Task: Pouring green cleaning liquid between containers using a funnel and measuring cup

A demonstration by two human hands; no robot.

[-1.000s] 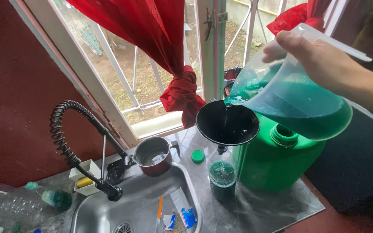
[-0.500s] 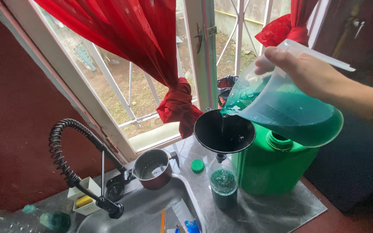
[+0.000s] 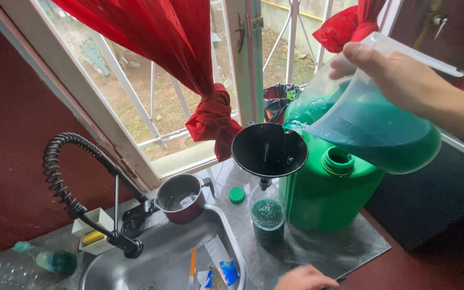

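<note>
Since previous frame: view shifted lower and closer, jug [image 3: 366, 129] tipped a touch further, spout closer over funnel [image 3: 269, 149], knuckles of a hand now in at bottom edge. Left to right: coiled black spring tap [image 3: 76, 188] over steel sink [image 3: 162, 258], small metal pot [image 3: 181, 197] on sink rim, loose green cap [image 3: 237, 195] on counter, then clear bottle [image 3: 267, 215] standing upright, black funnel seated in its neck, green liquid low in bottle. Just right of bottle, touching or nearly so, green jerrycan [image 3: 328, 193], open-necked. Left hand [image 3: 304, 279] at bottom edge, just in front of bottle base, only knuckles visible, grip not readable, not clearly touching anything. Right hand [image 3: 404, 80] high at upper right, fingers wrapped closed around rear of translucent jug, blue-green liquid inside. Jug long axis slanting down-left from hand, spout just above funnel's right rim, thin stream into bowl. Funnel down-left of right hand; left hand nearer bottle base, right hand nearer funnel mouth.
</note>
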